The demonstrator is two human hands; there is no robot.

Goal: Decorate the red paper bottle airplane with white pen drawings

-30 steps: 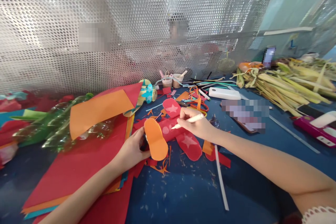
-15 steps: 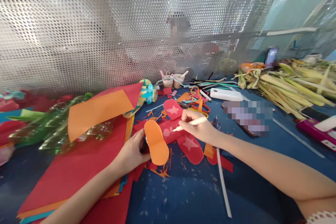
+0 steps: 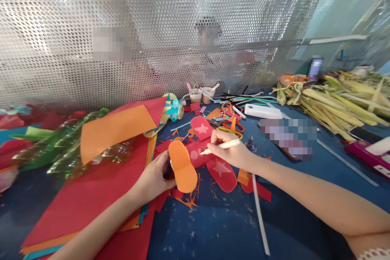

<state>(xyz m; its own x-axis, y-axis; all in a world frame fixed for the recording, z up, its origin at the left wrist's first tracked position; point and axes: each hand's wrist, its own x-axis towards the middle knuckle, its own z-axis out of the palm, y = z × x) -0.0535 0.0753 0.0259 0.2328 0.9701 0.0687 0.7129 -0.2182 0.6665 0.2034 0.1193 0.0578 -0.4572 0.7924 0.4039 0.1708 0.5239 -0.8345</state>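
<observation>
A red paper aeroplane [image 3: 213, 158] with white stars on its wings lies on the blue table [image 3: 219, 223]. It has an orange oval tail piece [image 3: 183, 166]. My left hand [image 3: 154, 176] grips the aeroplane's tail end behind the orange oval, fingers closed. My right hand [image 3: 231, 152] pinches a white pen [image 3: 221, 145], and the pen's tip touches the red body beside a white dot.
Red and orange paper sheets [image 3: 100, 178] lie to the left over a clear plastic bottle [image 3: 63, 146]. Paper scraps, glue cups [image 3: 201, 93], a white case [image 3: 262, 110], a white strip [image 3: 260, 215] and green leaf strips [image 3: 335, 101] sit behind and right. A perforated metal screen [image 3: 152, 28] closes the back.
The pen tip has shifted slightly along the red body. Otherwise both hands stay where they were.
</observation>
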